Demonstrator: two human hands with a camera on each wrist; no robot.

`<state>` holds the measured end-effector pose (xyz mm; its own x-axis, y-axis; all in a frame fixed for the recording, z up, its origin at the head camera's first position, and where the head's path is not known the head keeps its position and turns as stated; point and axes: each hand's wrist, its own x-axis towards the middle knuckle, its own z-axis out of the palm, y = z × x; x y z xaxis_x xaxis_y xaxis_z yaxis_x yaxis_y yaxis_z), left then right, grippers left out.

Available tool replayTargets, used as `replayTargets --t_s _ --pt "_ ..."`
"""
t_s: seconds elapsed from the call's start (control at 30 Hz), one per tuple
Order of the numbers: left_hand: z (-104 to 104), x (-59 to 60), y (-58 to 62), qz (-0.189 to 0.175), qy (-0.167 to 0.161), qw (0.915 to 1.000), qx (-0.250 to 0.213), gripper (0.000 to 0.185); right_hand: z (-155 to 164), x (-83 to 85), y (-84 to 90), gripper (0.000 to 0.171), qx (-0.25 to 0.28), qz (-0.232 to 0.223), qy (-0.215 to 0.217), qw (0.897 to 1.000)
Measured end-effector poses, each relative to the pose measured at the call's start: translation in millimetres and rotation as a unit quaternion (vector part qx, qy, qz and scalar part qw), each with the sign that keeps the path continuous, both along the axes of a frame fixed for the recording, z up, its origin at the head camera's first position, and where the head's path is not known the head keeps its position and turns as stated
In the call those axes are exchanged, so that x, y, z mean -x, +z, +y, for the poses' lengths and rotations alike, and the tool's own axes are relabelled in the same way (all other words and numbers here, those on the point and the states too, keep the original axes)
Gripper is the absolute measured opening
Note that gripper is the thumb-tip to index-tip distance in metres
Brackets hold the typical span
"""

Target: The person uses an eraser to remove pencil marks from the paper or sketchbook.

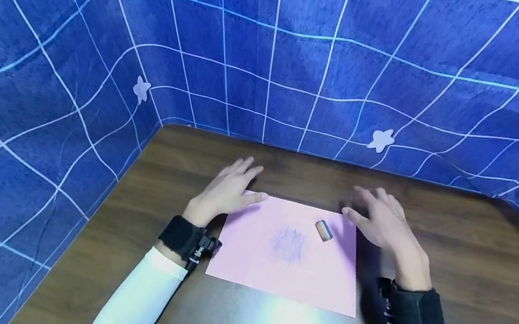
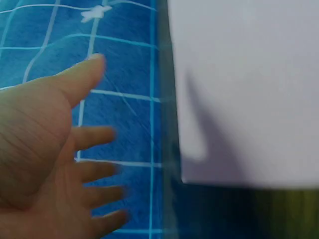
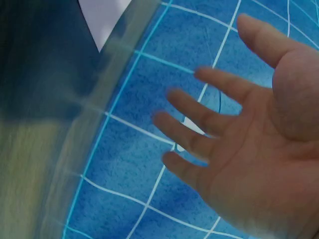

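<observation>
A pink sheet of paper [image 1: 290, 257] lies flat on the dark wooden table [image 1: 477, 264], with a patch of pencil scribble [image 1: 288, 243] near its middle. A small eraser [image 1: 324, 230] rests on the sheet toward its far right. My left hand [image 1: 229, 191] hovers open at the paper's far left corner, fingers spread, thumb over the edge. My right hand [image 1: 380, 218] hovers open just right of the eraser, apart from it. In the left wrist view the open palm [image 2: 45, 164] faces the paper [image 2: 244, 89]. The right wrist view shows spread fingers [image 3: 209, 119] and a paper corner [image 3: 102, 17].
A blue cloth with a white grid [image 1: 277, 51] walls in the table at the back and both sides. Two pale star shapes [image 1: 381, 140] are stuck to it. The table's rounded far corners sit close to the cloth.
</observation>
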<state>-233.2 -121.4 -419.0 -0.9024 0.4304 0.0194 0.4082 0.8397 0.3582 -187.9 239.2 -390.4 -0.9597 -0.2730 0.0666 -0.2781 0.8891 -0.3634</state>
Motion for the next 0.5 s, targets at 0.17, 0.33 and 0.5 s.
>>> replayTargets --t_s 0.17,0.33,0.5 --pt "9 -4.2 5.1 -0.073 -0.065 0.9949 -0.024 0.068 -10 0.9 -5.0 0.042 0.014 -0.072 0.037 0.997" --pt "17 -8.7 5.6 -0.088 -0.083 0.9926 -0.013 0.067 -18 1.7 -10.1 0.035 0.032 -0.107 0.055 0.992" --pt "21 -15.2 3.5 -0.117 -0.073 0.9902 0.023 0.069 -26 1.1 -16.1 0.029 0.029 -0.095 0.091 0.991"
